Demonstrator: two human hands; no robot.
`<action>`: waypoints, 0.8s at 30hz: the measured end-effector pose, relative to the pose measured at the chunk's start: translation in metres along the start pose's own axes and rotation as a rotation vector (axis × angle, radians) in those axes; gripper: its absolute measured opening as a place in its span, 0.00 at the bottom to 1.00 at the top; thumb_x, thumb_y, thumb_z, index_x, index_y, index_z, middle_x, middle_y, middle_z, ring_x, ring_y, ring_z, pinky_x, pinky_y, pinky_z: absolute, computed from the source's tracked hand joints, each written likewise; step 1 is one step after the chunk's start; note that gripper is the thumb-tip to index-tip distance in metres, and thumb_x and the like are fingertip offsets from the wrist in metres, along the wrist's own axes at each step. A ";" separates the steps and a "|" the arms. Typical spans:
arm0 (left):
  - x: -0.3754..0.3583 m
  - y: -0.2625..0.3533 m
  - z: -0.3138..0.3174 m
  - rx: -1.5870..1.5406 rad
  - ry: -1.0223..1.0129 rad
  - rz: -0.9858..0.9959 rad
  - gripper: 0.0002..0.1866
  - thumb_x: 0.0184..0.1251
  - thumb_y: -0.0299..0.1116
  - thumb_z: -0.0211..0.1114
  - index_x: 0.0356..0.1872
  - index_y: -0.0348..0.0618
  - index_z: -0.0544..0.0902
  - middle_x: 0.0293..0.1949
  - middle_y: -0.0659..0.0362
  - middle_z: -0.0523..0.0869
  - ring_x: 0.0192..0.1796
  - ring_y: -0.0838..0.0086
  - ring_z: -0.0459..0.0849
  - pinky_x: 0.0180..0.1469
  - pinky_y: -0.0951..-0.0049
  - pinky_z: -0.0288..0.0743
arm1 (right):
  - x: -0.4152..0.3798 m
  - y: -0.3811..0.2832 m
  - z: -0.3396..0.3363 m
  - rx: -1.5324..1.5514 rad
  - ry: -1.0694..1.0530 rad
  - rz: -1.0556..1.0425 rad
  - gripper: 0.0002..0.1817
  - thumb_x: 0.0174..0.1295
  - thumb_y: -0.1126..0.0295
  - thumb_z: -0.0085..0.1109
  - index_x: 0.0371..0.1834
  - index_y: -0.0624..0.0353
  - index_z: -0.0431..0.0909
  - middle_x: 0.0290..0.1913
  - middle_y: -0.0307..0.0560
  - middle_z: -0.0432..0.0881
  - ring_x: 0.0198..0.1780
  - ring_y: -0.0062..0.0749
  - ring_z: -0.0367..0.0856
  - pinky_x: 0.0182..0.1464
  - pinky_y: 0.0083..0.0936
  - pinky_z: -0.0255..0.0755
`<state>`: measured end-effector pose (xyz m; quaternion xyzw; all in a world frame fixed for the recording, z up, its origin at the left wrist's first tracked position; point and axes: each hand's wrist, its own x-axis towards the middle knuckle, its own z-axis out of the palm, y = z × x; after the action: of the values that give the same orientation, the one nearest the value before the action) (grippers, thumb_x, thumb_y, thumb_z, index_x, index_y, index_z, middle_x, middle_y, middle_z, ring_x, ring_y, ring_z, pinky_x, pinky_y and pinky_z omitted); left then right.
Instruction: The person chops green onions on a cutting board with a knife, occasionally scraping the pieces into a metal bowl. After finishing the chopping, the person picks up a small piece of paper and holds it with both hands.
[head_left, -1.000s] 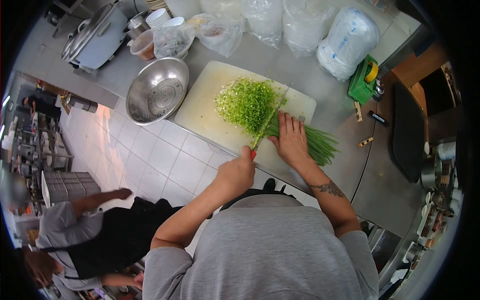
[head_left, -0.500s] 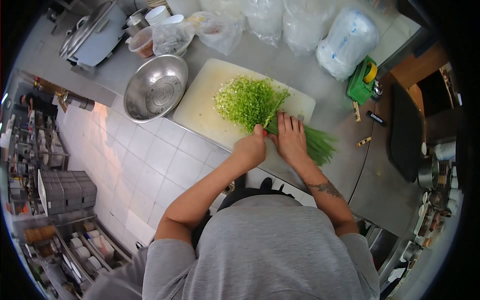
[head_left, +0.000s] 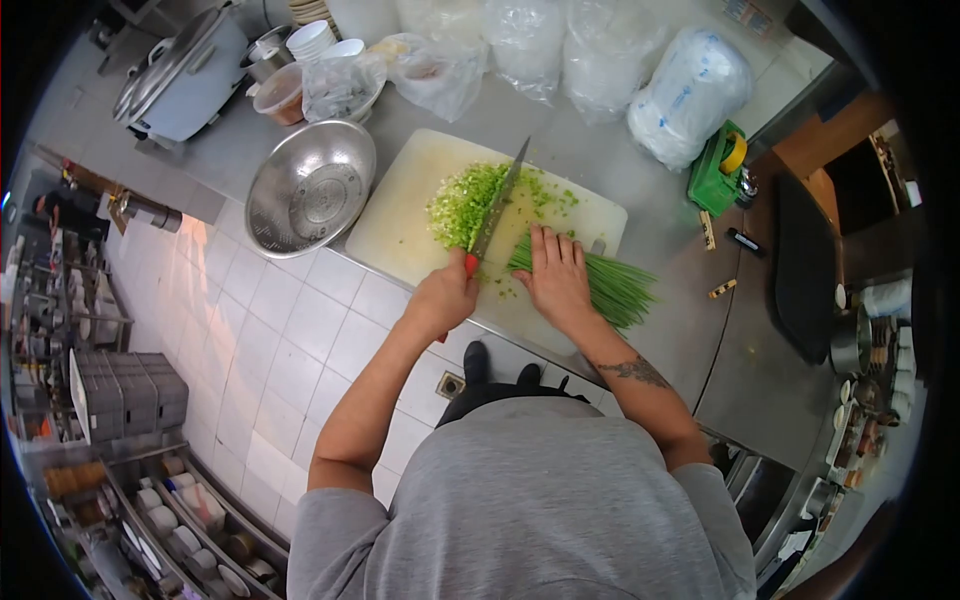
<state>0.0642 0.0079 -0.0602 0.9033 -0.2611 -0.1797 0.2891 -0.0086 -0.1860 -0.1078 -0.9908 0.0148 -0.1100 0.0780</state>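
Observation:
In my left hand (head_left: 445,295), fingers wrapped round its red handle, is a kitchen knife (head_left: 494,212). The long blade stands on edge against the right side of a heap of chopped green onions (head_left: 462,205). My right hand (head_left: 558,280) lies palm down with fingers stretched over a bundle of long, thin green onion stalks (head_left: 618,290). The cut ends of the bundle point toward the knife, with a gap between. Under everything is a white cutting board (head_left: 395,215), with loose green bits (head_left: 550,198) scattered right of the blade.
A metal colander (head_left: 312,190) stands left of the board, at the counter's edge. Behind it are a plastic tub (head_left: 278,95), stacked cups and filled plastic bags (head_left: 525,50). A green tape dispenser (head_left: 710,165) and a black marker (head_left: 746,241) lie on the right.
The knife has moved left, taking the chopped heap with it and leaving a gap beside the stalks. Its blade now shows fully. My right hand has shifted slightly left on the bundle.

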 end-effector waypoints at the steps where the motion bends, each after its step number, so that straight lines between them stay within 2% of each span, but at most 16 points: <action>1: -0.002 0.000 -0.004 -0.034 -0.023 -0.020 0.16 0.69 0.35 0.57 0.47 0.36 0.64 0.23 0.39 0.81 0.21 0.49 0.83 0.28 0.53 0.77 | 0.000 -0.001 -0.002 0.005 -0.017 0.003 0.44 0.62 0.49 0.58 0.73 0.69 0.54 0.66 0.59 0.65 0.64 0.53 0.63 0.68 0.50 0.55; 3: -0.008 0.005 -0.017 -0.098 -0.070 -0.058 0.15 0.69 0.36 0.57 0.47 0.37 0.65 0.23 0.41 0.81 0.21 0.49 0.82 0.28 0.54 0.77 | -0.001 0.000 -0.010 0.033 -0.036 0.002 0.45 0.63 0.48 0.57 0.73 0.68 0.53 0.66 0.60 0.65 0.64 0.53 0.63 0.67 0.51 0.55; 6: -0.017 0.015 -0.033 -0.156 -0.056 -0.080 0.17 0.67 0.35 0.58 0.46 0.34 0.64 0.28 0.33 0.81 0.36 0.38 0.82 0.40 0.46 0.73 | -0.005 0.002 -0.025 0.087 -0.003 0.009 0.42 0.63 0.49 0.58 0.73 0.66 0.55 0.65 0.61 0.66 0.64 0.55 0.64 0.66 0.51 0.57; 8: -0.019 0.018 -0.038 -0.136 -0.002 -0.054 0.16 0.68 0.34 0.58 0.45 0.34 0.64 0.27 0.33 0.81 0.35 0.38 0.82 0.39 0.46 0.73 | -0.002 0.011 -0.034 0.108 0.078 0.032 0.38 0.64 0.52 0.59 0.71 0.64 0.59 0.63 0.61 0.69 0.63 0.56 0.66 0.64 0.49 0.61; 11: -0.025 0.019 -0.041 -0.113 0.032 -0.047 0.16 0.68 0.34 0.58 0.45 0.35 0.63 0.26 0.34 0.81 0.33 0.37 0.81 0.37 0.46 0.73 | 0.019 0.048 -0.039 0.323 0.037 0.169 0.30 0.63 0.61 0.60 0.65 0.62 0.65 0.57 0.61 0.73 0.60 0.57 0.70 0.61 0.45 0.67; 14: -0.031 0.019 -0.038 -0.095 0.037 -0.044 0.16 0.68 0.34 0.58 0.44 0.35 0.63 0.24 0.35 0.81 0.32 0.37 0.81 0.35 0.45 0.73 | 0.037 0.071 -0.039 0.358 -0.158 0.348 0.25 0.59 0.71 0.61 0.60 0.63 0.68 0.53 0.60 0.75 0.57 0.58 0.73 0.57 0.43 0.70; 17: -0.037 0.013 -0.033 -0.089 0.050 -0.070 0.15 0.68 0.35 0.59 0.44 0.37 0.64 0.24 0.38 0.81 0.31 0.41 0.82 0.34 0.50 0.73 | 0.052 0.081 -0.029 0.400 -0.126 0.274 0.26 0.58 0.77 0.60 0.61 0.62 0.68 0.47 0.55 0.75 0.45 0.50 0.77 0.48 0.41 0.73; 20: -0.043 0.013 -0.034 -0.088 0.053 -0.114 0.15 0.69 0.36 0.59 0.45 0.38 0.65 0.25 0.39 0.81 0.31 0.42 0.83 0.34 0.51 0.73 | 0.066 0.075 -0.014 0.376 0.017 0.240 0.26 0.57 0.78 0.61 0.61 0.62 0.70 0.45 0.53 0.74 0.43 0.47 0.78 0.47 0.38 0.74; 23: -0.045 0.009 -0.034 -0.094 0.057 -0.128 0.15 0.68 0.35 0.59 0.46 0.38 0.65 0.24 0.39 0.81 0.32 0.41 0.82 0.34 0.50 0.73 | 0.083 0.080 0.014 0.401 0.007 0.198 0.24 0.58 0.78 0.60 0.60 0.62 0.73 0.45 0.50 0.77 0.43 0.40 0.79 0.48 0.32 0.75; 24: -0.046 0.008 -0.033 -0.097 0.055 -0.126 0.15 0.68 0.35 0.59 0.46 0.38 0.64 0.24 0.38 0.81 0.32 0.41 0.82 0.34 0.50 0.73 | 0.089 0.075 0.014 0.555 -0.046 0.201 0.23 0.58 0.79 0.60 0.59 0.62 0.74 0.46 0.53 0.78 0.46 0.42 0.80 0.49 0.32 0.75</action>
<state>0.0403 0.0432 -0.0224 0.9076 -0.1865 -0.1850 0.3275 0.0800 -0.2626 -0.1141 -0.9275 0.0803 -0.0793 0.3565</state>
